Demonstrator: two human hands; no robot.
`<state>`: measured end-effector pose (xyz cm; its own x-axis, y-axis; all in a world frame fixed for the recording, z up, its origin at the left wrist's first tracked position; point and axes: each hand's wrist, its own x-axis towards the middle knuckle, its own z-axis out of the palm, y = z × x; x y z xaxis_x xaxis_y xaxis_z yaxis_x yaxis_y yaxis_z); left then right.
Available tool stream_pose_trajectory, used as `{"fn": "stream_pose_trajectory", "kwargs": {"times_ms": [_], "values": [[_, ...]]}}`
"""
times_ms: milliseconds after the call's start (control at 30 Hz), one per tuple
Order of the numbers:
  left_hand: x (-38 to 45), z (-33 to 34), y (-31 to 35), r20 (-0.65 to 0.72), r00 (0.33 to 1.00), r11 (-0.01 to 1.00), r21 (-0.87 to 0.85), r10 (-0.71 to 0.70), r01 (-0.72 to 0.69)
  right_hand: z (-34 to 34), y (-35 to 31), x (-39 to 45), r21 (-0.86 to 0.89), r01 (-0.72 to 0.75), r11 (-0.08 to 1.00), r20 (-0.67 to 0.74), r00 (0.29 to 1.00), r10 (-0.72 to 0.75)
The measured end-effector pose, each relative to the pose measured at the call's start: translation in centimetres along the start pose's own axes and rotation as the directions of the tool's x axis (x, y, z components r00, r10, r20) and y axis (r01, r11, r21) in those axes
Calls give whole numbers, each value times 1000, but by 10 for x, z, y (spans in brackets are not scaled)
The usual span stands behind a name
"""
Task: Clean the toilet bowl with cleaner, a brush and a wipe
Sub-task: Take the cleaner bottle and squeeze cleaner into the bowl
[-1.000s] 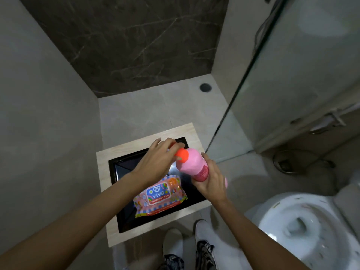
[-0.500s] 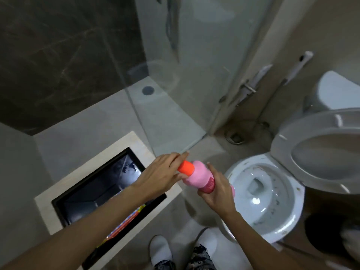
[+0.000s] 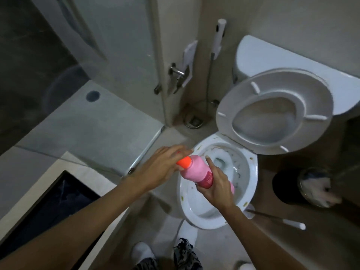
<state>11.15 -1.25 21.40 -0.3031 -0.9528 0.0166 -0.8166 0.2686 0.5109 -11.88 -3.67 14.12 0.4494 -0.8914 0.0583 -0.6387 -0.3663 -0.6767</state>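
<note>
- The pink cleaner bottle (image 3: 196,172) lies tilted above the toilet bowl (image 3: 251,172), near its left rim.
- The right hand (image 3: 216,188) grips its body.
- The left hand (image 3: 163,168) curls round the orange cap (image 3: 184,162).
- The seat (image 3: 272,114) stands raised.

- The left hand (image 3: 165,166) covers the far side of the orange cap (image 3: 184,162); its grip there cannot be seen.
- The right hand (image 3: 216,189) hides the lower part of the pink bottle (image 3: 196,173); its label is too blurred to read.
- The black bin (image 3: 288,187) and its contents are smeared.
- Both shoes are cut off at the bottom edge.
</note>
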Motion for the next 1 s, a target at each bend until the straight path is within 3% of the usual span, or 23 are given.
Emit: {"fn": "stream_pose_trajectory", "kwargs": {"times_ms": [267,367,467,567,800,1000], "values": [[55,51,20,49,993,994,-34,103,-102,-24,64,-21,-49,-114,992,-5,994,113],[62,73,16,101,994,995,-94,53,-44,-22,82,-31,-84,-161,983,1,987,161],[63,89,16,151,982,968,-205,-112,142,-19,94,-41,-130,-178,975,1,984,180],[63,98,6,216,937,927,-200,-274,317,-15,109,-50,-171,-234,957,-4,972,236],[70,131,-24,190,905,844,-328,-380,424,7,141,-52,-191,-438,878,-50,898,437],[64,176,-39,217,912,841,-358,-348,406,37,172,-39,-184,-585,790,17,802,597]]}}
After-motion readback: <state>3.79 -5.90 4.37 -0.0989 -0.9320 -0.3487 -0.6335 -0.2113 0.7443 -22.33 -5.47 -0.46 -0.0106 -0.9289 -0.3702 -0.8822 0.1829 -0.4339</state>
